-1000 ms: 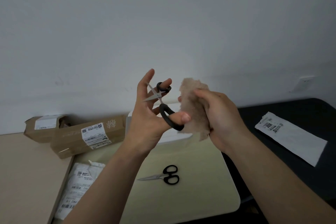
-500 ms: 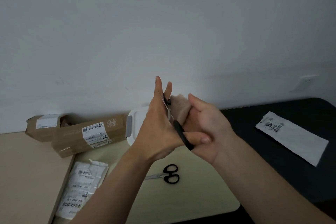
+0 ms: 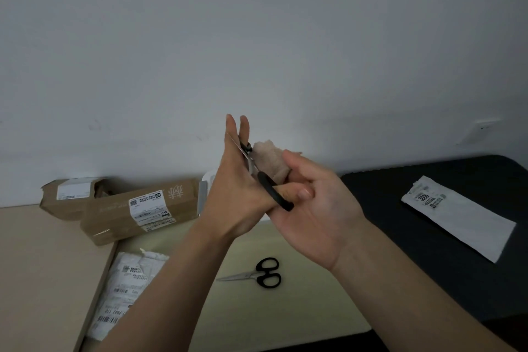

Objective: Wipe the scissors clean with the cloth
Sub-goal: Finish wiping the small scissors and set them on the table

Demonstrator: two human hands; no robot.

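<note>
The scissors (image 3: 275, 192) are held up in front of the wall (image 3: 257, 37), well above the tabletop. They are gripped by the left hand (image 3: 237, 197): the thumb is laid across the black handle, while two fingers are stretched straight up behind the blades. The blades are seen edge-on and pointed upward, and it cannot be told whether they are parted.

The cloth (image 3: 268, 158), a crumpled beige wad, is clutched by the right hand (image 3: 317, 208), whose fingertips are hidden behind it. It is pressed right up against the blades, just above the handle. The two hands are touching, with the left thumb tip laid against the right hand.

Down below, a second pair of scissors (image 3: 258, 274) with black handles is lying flat and closed on the pale table (image 3: 257, 320), tips pointed left. A plastic mailer (image 3: 128, 288) with printed labels is lying at that table's left edge. Two cardboard boxes (image 3: 137, 208) with shipping labels are set against the wall on the left, one partly behind the other. Part of a white container (image 3: 207, 183) is glimpsed behind the left hand. Over to the right, a white bag (image 3: 463, 220) marked 3006 is lying on a black table (image 3: 414, 251), well apart from the hands.
</note>
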